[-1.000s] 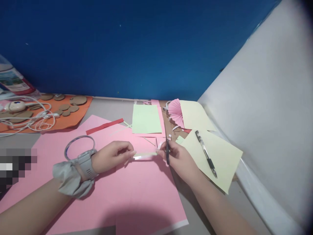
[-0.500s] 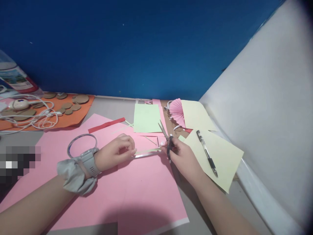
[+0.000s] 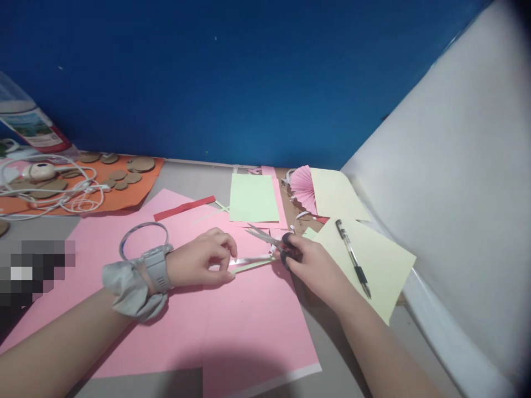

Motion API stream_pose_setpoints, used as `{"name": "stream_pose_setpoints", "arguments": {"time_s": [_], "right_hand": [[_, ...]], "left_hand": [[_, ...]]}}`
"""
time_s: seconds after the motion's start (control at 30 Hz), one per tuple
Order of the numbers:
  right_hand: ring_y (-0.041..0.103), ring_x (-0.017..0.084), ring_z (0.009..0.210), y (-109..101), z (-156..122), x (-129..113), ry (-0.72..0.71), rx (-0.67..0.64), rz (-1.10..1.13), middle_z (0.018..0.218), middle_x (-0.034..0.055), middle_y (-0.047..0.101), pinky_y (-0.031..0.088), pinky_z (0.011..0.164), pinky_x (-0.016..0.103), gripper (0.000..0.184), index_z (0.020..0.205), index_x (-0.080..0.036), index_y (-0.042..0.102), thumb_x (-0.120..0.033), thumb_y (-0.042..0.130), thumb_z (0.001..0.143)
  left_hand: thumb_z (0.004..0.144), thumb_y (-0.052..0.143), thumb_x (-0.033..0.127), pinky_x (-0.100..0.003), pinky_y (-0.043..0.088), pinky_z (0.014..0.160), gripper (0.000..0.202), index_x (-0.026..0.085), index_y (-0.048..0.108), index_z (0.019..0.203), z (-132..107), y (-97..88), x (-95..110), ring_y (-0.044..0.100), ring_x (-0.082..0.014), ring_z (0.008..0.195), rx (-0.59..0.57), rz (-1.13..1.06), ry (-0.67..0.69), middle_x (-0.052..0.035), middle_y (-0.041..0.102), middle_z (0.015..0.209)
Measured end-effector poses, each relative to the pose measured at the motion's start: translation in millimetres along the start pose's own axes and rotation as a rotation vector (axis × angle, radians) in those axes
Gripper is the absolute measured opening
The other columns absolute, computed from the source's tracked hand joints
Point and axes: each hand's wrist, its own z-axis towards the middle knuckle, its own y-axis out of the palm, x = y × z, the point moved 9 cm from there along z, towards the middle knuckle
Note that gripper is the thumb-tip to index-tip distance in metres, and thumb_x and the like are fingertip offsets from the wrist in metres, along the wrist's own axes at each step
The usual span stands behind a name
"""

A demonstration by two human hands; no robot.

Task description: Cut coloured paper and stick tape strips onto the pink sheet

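Observation:
My left hand point(image 3: 203, 260) pinches one end of a thin pale green paper strip point(image 3: 251, 263) just above a large pink paper sheet point(image 3: 215, 326). That wrist carries a grey watch and a grey scrunchie. My right hand point(image 3: 315, 265) grips the dark handles of a pair of scissors point(image 3: 269, 239). Their blades point left, open a little, just above the strip's right end.
A light green sheet point(image 3: 253, 198), a red strip point(image 3: 185, 208), a pink folded fan point(image 3: 302, 188) and yellow sheets with a pen point(image 3: 352, 257) lie beyond. A ring point(image 3: 144, 237) sits by my left wrist. Orange paper with cardboard discs and white cable point(image 3: 62, 190) lies far left.
My right hand has turned the scissors from pointing upward to pointing left over the strip. My left hand has kept its pinch on the strip and shifted slightly right.

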Motion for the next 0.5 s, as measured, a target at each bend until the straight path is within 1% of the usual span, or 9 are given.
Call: {"name": "stream_pose_setpoints", "arguments": {"time_s": [0.1,0.2,0.27,0.33,0.4,0.43,0.47,0.5], "right_hand": [[0.057,0.017,0.07,-0.2,-0.2,-1.3,0.01,0.011,-0.051,0.076,-0.0025,0.061,0.038,0.061,0.025,0.007,0.075,-0.024,0.049,-0.018,0.048,0.078],[0.058,0.018,0.072,-5.2,0.3,1.2,0.038,0.074,-0.092,0.077,-0.0009,0.062,0.038,0.06,0.027,0.006,0.075,-0.023,0.05,-0.02,0.048,0.079],[0.059,0.019,0.073,-8.7,0.2,3.5,0.054,0.125,-0.081,0.079,-0.0004,0.063,0.04,0.061,0.027,0.006,0.076,-0.023,0.05,-0.023,0.047,0.081],[0.061,0.019,0.075,-11.4,-0.6,6.7,0.073,0.175,-0.037,0.08,-0.0002,0.064,0.041,0.063,0.028,0.005,0.079,-0.024,0.051,-0.025,0.047,0.082],[0.063,0.019,0.078,-12.7,-1.7,9.6,0.087,0.212,0.033,0.084,0.0001,0.064,0.043,0.066,0.029,0.004,0.083,-0.024,0.051,-0.025,0.047,0.083],[0.063,0.019,0.079,-13.0,-2.1,10.6,0.089,0.223,0.069,0.085,0.0003,0.065,0.044,0.067,0.029,0.005,0.085,-0.024,0.052,-0.026,0.047,0.084],[0.063,0.019,0.08,-13.3,-2.5,11.3,0.09,0.233,0.098,0.086,0.0006,0.065,0.045,0.068,0.029,0.005,0.086,-0.024,0.052,-0.026,0.047,0.084],[0.064,0.019,0.081,-13.8,-2.7,11.8,0.091,0.241,0.117,0.086,0.0009,0.064,0.045,0.069,0.029,0.006,0.086,-0.024,0.052,-0.026,0.047,0.085]], "left_hand": [[0.074,0.066,0.027,-0.031,0.039,0.084,0.021,0.018,0.055,0.058,0.2,0.7,0.2,0.048,-0.0187,0.096,-0.002,0.002,-0.008,-0.0026,0.058,0.095],[0.072,0.069,0.031,-0.032,0.04,0.084,0.02,0.018,0.056,0.063,0.4,0.9,-0.8,0.048,-0.0191,0.096,-0.005,-0.005,-0.019,-0.0027,0.057,0.097],[0.071,0.07,0.035,-0.033,0.04,0.087,0.019,0.02,0.059,0.076,0.5,-0.5,-0.6,0.047,-0.02,0.099,0.01,-0.013,-0.013,-0.0032,0.057,0.102],[0.07,0.071,0.039,-0.035,0.039,0.09,0.03,0.021,0.059,0.091,0.4,-2.1,0.3,0.046,-0.0211,0.102,0.03,-0.021,0.0,-0.0039,0.056,0.106],[0.072,0.07,0.041,-0.035,0.04,0.09,0.035,0.022,0.057,0.099,0.3,-3.6,1.0,0.047,-0.0209,0.101,0.05,-0.036,0.012,-0.0038,0.057,0.106],[0.075,0.066,0.04,-0.034,0.041,0.089,0.032,0.022,0.056,0.1,0.2,-5.7,-0.2,0.049,-0.0201,0.099,0.075,-0.046,0.007,-0.0035,0.057,0.105],[0.079,0.062,0.039,-0.034,0.042,0.088,0.028,0.022,0.055,0.101,-0.1,-10.2,-3.5,0.05,-0.0194,0.097,0.127,-0.047,-0.013,-0.0035,0.058,0.104],[0.082,0.058,0.037,-0.034,0.043,0.086,0.025,0.021,0.054,0.101,-1.4,-17.8,-9.1,0.051,-0.0191,0.096,0.215,-0.03,-0.054,-0.0039,0.058,0.103]]}}
